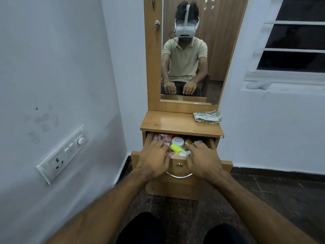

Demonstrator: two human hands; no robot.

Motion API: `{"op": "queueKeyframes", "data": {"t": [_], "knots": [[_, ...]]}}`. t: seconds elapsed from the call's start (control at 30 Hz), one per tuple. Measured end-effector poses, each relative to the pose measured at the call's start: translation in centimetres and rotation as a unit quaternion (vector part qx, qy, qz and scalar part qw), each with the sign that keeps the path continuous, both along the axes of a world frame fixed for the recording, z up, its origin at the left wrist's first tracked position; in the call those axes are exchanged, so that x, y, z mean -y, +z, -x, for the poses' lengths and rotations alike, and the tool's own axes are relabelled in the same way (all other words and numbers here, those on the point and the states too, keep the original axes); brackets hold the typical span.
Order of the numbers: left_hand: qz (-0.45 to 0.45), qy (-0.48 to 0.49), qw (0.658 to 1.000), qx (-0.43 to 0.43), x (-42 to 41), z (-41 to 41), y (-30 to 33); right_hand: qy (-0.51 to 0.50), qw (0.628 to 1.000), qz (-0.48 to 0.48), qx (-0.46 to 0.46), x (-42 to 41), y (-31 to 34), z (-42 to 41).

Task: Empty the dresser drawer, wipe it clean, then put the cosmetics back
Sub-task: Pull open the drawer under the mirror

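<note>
Both hands over open drawer front: left grip and right grip curled around its edge; cosmetics between them.

Drawer contents partly hidden under both hands, labels unreadable

The dresser was seen to be of wood-grain board, its top glossy and reflective. On the drawer front, a curved handle and a small lock of shiny metal were shown. A folded cloth, woven and striped, was laid at the far right of the top. In the drawer, a white jar and a yellow tube appeared to be of smooth plastic. The wall was matt, scuffed at left.
</note>
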State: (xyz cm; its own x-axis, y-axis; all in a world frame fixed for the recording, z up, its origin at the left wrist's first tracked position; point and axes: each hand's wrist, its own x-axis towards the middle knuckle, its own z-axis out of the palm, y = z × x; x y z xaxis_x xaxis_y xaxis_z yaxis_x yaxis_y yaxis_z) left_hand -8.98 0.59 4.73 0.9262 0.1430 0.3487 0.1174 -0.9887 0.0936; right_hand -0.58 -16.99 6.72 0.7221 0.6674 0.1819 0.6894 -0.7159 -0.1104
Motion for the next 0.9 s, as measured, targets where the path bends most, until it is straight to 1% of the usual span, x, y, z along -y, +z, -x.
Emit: {"op": "queueKeyframes", "data": {"t": [0.1, 0.13, 0.27, 0.43, 0.67, 0.9], "knots": [[0.004, 0.026, 0.996, -0.087, -0.5, 0.9, 0.8, 0.009, 0.995, 0.079, -0.051, 0.5, 0.3, 0.5], [0.009, 0.031, 0.994, -0.106, -0.5, 1.1, 0.9, 0.007, 0.993, 0.089, -0.072, 0.7, 0.3, 0.8], [0.038, 0.038, 0.991, -0.125, -0.5, 1.6, 1.5, 0.001, 0.990, 0.084, -0.109, 1.1, 0.4, 1.4], [0.062, 0.034, 0.982, -0.174, -0.9, 1.2, 1.8, 0.008, 0.980, 0.136, -0.146, 1.0, 1.1, 1.9], [0.086, 0.009, 0.977, -0.197, -1.5, 1.3, 1.3, 0.031, 0.966, 0.170, -0.191, 1.1, 0.9, 2.3], [0.100, 0.024, 0.977, -0.189, -2.4, 0.5, 0.7, 0.036, 0.959, 0.170, -0.222, 0.6, 0.4, 1.4]]}}
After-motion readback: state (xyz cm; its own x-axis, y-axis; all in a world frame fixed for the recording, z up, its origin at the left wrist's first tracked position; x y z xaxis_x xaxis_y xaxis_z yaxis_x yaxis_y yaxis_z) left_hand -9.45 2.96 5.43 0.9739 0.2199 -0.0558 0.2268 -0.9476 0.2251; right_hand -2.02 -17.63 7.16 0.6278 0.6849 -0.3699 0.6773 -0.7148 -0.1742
